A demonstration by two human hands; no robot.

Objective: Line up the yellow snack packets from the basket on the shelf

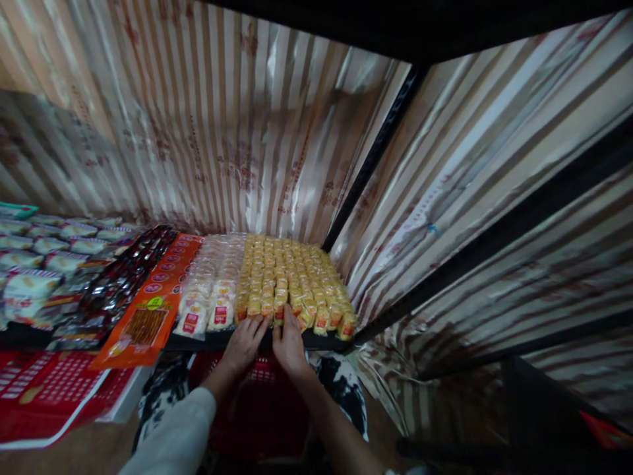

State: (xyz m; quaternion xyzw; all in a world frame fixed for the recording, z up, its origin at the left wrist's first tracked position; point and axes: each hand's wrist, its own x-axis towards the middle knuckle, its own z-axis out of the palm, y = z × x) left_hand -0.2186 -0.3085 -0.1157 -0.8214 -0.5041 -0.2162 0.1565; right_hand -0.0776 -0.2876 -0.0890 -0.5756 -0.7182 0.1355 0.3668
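Rows of small yellow-wrapped snack packets stand tightly packed on a black shelf. Against the lower front of these rows rests my left hand, fingers stretched forward and touching the front packets. Just right of it, my right hand has thumb and fingers around the sides of one front-row packet. The front packets to the right of that hand lean unevenly. Directly left of the yellow rows lie clear bags of pale snacks with red labels.
Left along the shelf are an orange snack bag overhanging the edge, dark shiny packets and white packets. Red baskets sit below. A black metal post and striped sheeting bound the back and right.
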